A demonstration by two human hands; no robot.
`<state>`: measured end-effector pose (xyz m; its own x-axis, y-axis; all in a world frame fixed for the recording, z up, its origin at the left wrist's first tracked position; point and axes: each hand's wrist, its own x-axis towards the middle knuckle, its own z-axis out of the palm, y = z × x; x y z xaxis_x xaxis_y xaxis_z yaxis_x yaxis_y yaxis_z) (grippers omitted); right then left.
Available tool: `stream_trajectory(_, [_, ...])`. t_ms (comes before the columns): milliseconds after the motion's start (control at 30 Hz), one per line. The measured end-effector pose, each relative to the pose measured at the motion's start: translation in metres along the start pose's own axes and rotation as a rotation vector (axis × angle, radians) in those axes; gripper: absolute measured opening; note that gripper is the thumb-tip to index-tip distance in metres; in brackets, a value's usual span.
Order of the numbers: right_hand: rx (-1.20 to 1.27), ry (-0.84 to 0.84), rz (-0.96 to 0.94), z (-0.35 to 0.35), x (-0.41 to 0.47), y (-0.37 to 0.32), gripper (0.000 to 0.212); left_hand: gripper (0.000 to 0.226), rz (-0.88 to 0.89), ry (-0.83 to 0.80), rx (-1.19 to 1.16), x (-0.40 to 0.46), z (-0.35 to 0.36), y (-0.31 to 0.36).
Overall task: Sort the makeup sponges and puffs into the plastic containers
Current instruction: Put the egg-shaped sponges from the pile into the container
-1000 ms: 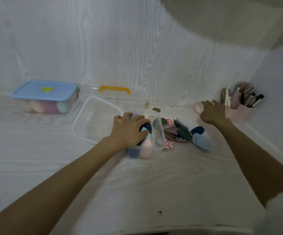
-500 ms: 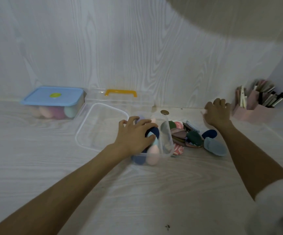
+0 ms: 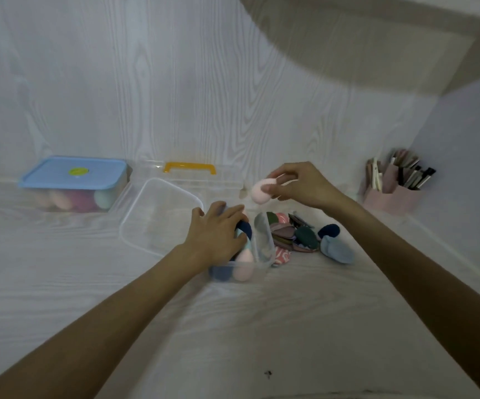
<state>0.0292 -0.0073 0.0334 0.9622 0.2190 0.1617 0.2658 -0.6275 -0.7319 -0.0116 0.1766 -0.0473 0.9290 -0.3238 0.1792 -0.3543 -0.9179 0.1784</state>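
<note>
A pale wood-grain laminate tabletop [image 3: 261, 326] meets a matching grained wall, with a blue-lidded rectangular plastic box [image 3: 73, 182] of pastel sponges at far left. Beside it lies a clear, round-cornered plastic lid [image 3: 158, 217], and behind that a transparent case with an orange handle [image 3: 189, 167]. At centre, a person's left hand [image 3: 218, 234] rests with fingers curved over the small clear plastic tub [image 3: 241, 254], touching the smooth navy, mint and pink egg-shaped sponges inside. The right hand [image 3: 299, 184], raised above the tub, pinches a soft, rounded pale-pink makeup sponge [image 3: 261, 191] between thumb and fingertips. Just right of the tub sits a heap of flat teardrop puffs [image 3: 296, 234] in green, mauve and pink, edged by a grey-blue wedge sponge [image 3: 336, 250]. A pink angular holder of brushes [image 3: 391, 188] stands in the far right corner.
</note>
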Motion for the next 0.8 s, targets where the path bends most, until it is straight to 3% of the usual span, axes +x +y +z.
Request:
stream_trajectory(167, [-0.354,-0.074,0.021,0.026,-0.004,-0.008,0.045,0.037,-0.028,-0.009,-0.040,-0.003,-0.003,0.002])
stream_trajectory(367, [-0.709,-0.069,-0.064,0.043,0.005,-0.012,0.033,0.034,-0.049,0.022,-0.020,-0.003,-0.003,0.004])
stream_trajectory(533, [-0.812,-0.136,-0.036,0.050,0.014,-0.016,0.032,0.035,-0.038,0.024,-0.019,-0.004,-0.002,0.002])
stream_trajectory(667, [-0.869,-0.212,0.009,0.044,0.018,-0.022,0.046,0.036,0.006,0.034,0.002,-0.002,0.000,0.000])
stream_trajectory(800, [-0.935,-0.172,0.014,0.044,0.021,-0.021,0.045,0.044,0.095,-0.011,0.050,0.003,-0.002,-0.001])
